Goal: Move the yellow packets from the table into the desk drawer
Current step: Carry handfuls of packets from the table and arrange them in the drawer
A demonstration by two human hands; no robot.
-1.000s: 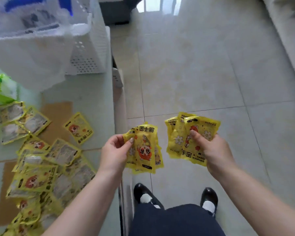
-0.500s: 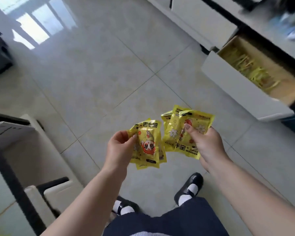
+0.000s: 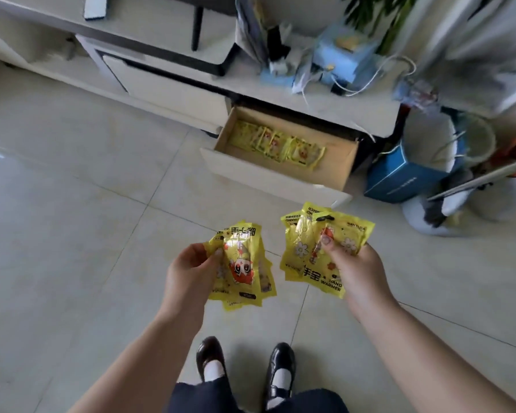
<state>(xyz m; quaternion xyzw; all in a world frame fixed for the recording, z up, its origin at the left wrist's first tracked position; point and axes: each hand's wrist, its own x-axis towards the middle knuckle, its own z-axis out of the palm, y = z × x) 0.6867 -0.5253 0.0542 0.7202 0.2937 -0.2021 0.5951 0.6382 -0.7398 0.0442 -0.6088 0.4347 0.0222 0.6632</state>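
Pale floor tiles (image 3: 81, 180) fill the view, and a low white desk (image 3: 334, 107) runs across the top. Both hands are out in front, above the floor! Left hand (image 3: 191, 268) pinches a fanned bunch of yellow packets (image 3: 243, 263), thumb pressed on the front one. Right hand (image 3: 355, 268) grips a second bunch of packets (image 3: 307, 251), thumb on top, fingers curled behind. The two bunches sit near each other, not touching. Ahead of them, the desk drawer (image 3: 268, 174) stands pulled open, and more yellow packets (image 3: 277, 144) lie in a row along its cardboard-brown bottom. Just right of the drawer, a blue box (image 3: 399, 181) rests on the floor beside a white bucket (image 3: 426, 144).
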